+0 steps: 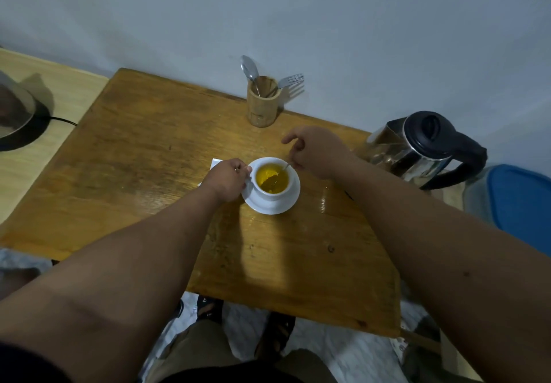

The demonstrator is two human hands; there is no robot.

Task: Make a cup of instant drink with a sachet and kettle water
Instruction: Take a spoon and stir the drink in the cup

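A white cup (272, 195) stands on a white saucer (286, 206) in the middle of the wooden table (143, 168). It holds a yellow-amber drink (272, 180) with a dark shape in it. My left hand (228, 178) grips the cup's handle on its left side. My right hand (316, 150) is above the cup's right rim and pinches the thin handle of a spoon (286, 167) that dips into the drink. A white sachet (215, 163) lies flat behind my left hand, mostly hidden. The steel kettle (417, 147) with a black lid stands at the right.
A wooden holder (263, 105) with a spoon and a fork stands at the table's far edge by the wall. A blue-lidded tub (518, 203) sits right of the kettle. A second appliance on a black base (18, 114) is on the far left surface.
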